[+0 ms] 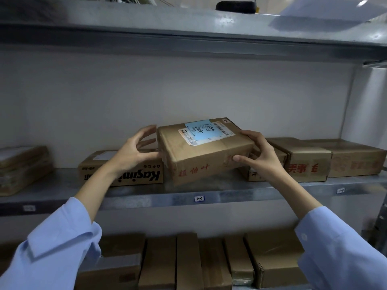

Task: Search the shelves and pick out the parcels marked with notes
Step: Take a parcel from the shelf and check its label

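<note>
Marked parcel: a brown cardboard box point(209, 162) with red writing on its front. It is tipped, with its right end higher, in front of the white wall, in the middle of the shelf and over its front part.
Note: a light blue paper square point(201, 130) with big black handwriting. It is stuck on top of the box, partly over a white shipping label point(188, 137).
Right hand: the right hand point(258, 156) grips the right end of the box. Its fingers curl over the top edge and its thumb presses the front.
Left hand: the left hand point(134, 153) is at the left end of the box. Its fingers are bent and spread wide. The thumb touches the low left corner. I cannot tell if the fingers press the box.
Sleeves: both arms wear light blue shirt sleeves point(58, 248), pushed back from the wrists.
Middle shelf: a grey metal shelf point(146, 198) with a small white tag point(199, 198) on its front edge.
Left neighbour: a flat brown box with big black letters point(144, 176) lies on the shelf, behind the left hand.
Far left: a brown parcel wrapped in shiny tape point(23, 168).
Right neighbours: more brown boxes with red writing point(307, 162) sit side by side, behind the right hand.
Lower shelf: a row of plain brown boxes point(188, 262) packed close together.
Top shelf: a grey metal shelf point(188, 24) with a black thing point(236, 6) on it.
</note>
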